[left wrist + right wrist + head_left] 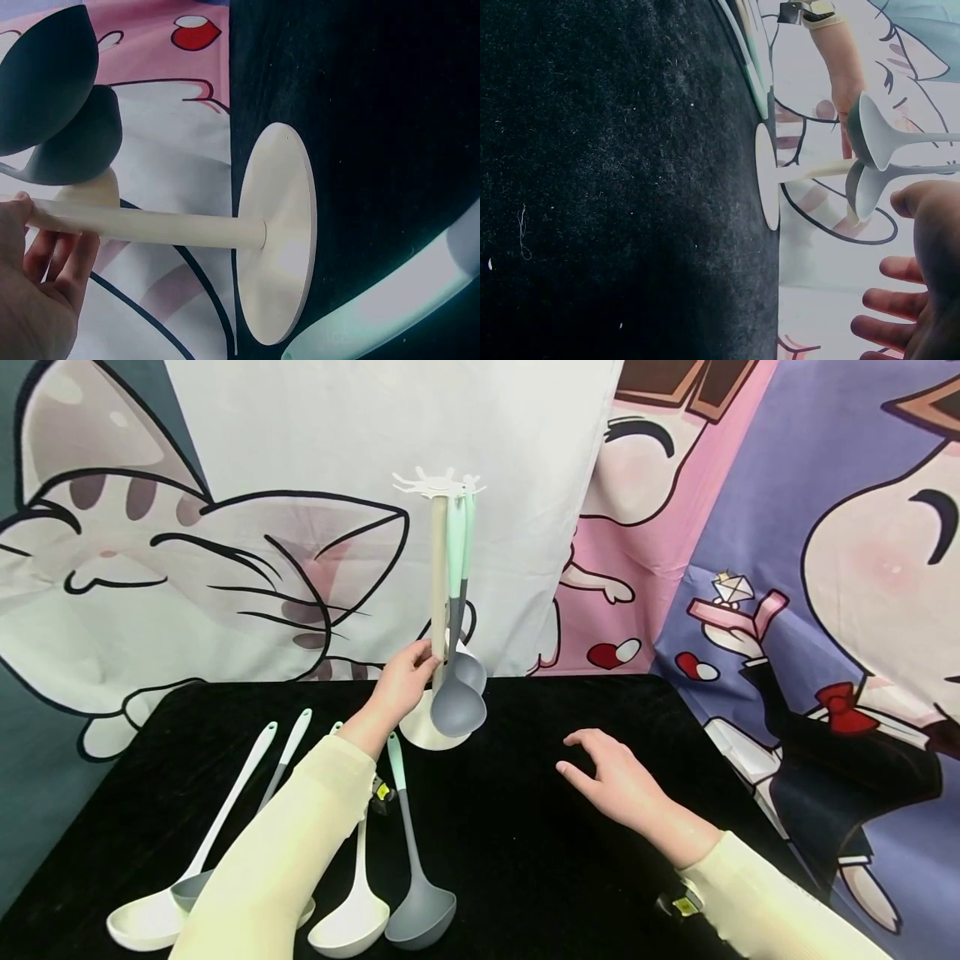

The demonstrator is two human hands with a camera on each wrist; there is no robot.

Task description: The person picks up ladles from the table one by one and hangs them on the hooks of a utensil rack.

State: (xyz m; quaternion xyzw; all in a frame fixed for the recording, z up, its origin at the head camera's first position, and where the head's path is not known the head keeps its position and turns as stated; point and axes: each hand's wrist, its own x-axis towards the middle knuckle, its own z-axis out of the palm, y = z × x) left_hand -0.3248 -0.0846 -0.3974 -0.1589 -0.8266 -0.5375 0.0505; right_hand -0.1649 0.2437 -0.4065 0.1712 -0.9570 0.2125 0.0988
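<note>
The fingers of the left hand (403, 689) pinch the cream stand (438, 568) by its pole, upright along twelve-to-six; the right hand (621, 781), fingers spread, is farther off, the stand at its ten o'clock. Past the left fingertips, around four o'clock, hang two mint-handled, grey-bowled ladles (457, 706); other ladles (422, 914) lie toward six and seven

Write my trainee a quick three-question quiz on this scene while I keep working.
1. Which hand holds the stand?
2. True or false: the right hand is gripping a ladle.
3. Fill in: in the head view, the rightmost ladle lying on the table has a ____ bowl.

Key:
1. The left hand.
2. False; the right hand is empty.
3. Grey.
</note>
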